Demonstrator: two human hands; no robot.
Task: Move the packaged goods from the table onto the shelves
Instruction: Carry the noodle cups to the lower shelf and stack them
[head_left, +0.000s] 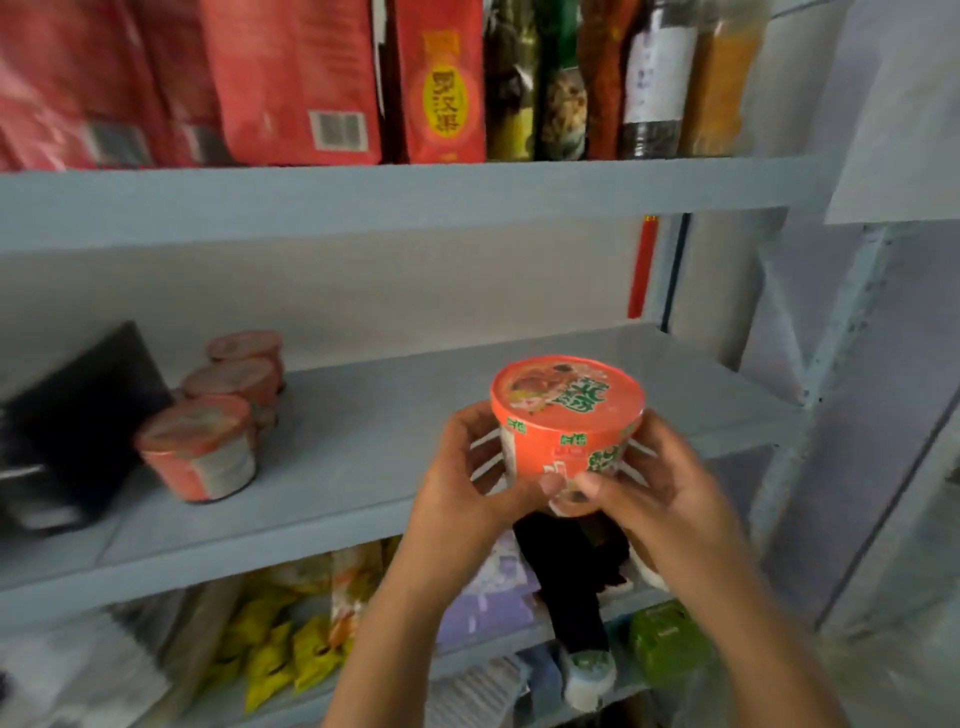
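At the centre of the frame, the left grip (467, 478) and the right grip (660, 488) grasp one orange noodle cup (566, 410) between them, fingers curled round its sides and both thumbs meeting across the lower front of its wall. The cup stands nearly upright with its printed lid up, held over the front edge of the grey middle shelf (363, 441); its base is covered by the thumbs. To the left on the same shelf, well apart from the held cup, three more noodle cups (200, 447) stand in a close row running toward the back, and just beside them at the left edge of the frame sits a black box (78, 415), blurred. Across the top of the frame, the upper shelf (415, 197) carries red packets (291, 78), a red box with yellow characters (441, 88) and, to the right of it, a row of bottles (660, 78). Below the hands, the lower shelf (530, 636) holds yellow packets (275, 654), a purple package (493, 587) and a green pack (665, 639). A black trouser leg (571, 571) and a pale shoe (589, 675) show between the forearms, low in the frame.
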